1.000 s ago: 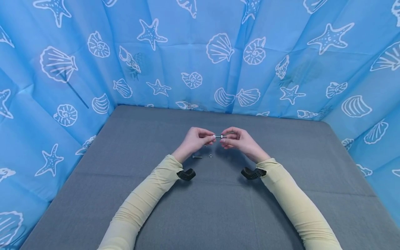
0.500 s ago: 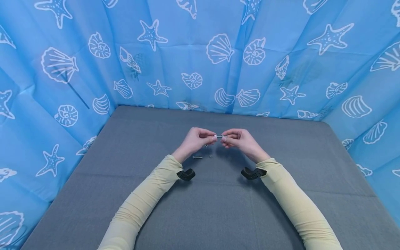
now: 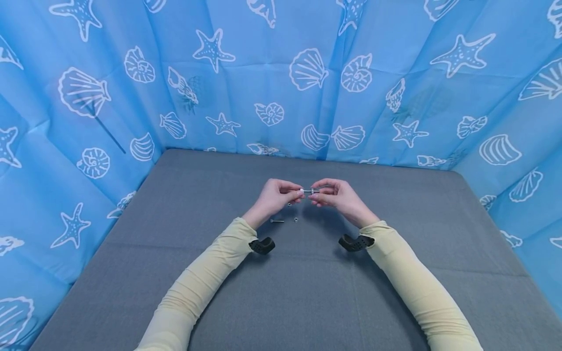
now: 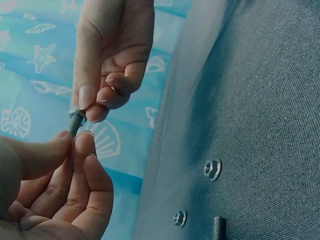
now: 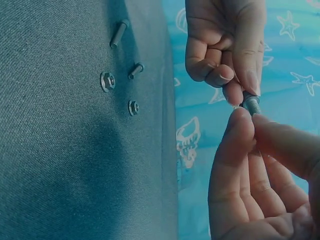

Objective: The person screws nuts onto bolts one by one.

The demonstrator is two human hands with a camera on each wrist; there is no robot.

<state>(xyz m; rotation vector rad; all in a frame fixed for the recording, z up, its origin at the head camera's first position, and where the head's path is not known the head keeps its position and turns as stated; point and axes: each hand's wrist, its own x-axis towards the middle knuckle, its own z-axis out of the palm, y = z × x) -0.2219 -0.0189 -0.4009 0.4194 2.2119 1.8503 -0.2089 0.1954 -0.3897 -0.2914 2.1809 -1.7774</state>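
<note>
Above the table, my left hand (image 3: 277, 195) pinches the head end of a metal bolt (image 4: 75, 125) between thumb and fingers. The bolt lies roughly level, its shank pointing to my right hand (image 3: 335, 196). At the other end, a nut (image 4: 76, 113) sits around the shank, with the thumb and index finger of my right hand on it. Fingertips hide the bolt's head and part of the nut. In the right wrist view, the threaded shank (image 5: 253, 105) shows between both hands' fingertips.
On the grey table (image 3: 285, 292) below the hands lie a larger flange nut (image 5: 107, 82), a smaller flange nut (image 5: 133, 107), a longer bolt (image 5: 118, 34) and a shorter bolt (image 5: 136, 70). A blue curtain (image 3: 263, 73) with shell prints hangs behind the table.
My right fingers close around the nut half a second ago, then loosen slightly, with the index finger raised a little now. The left hand keeps the bolt almost still.
</note>
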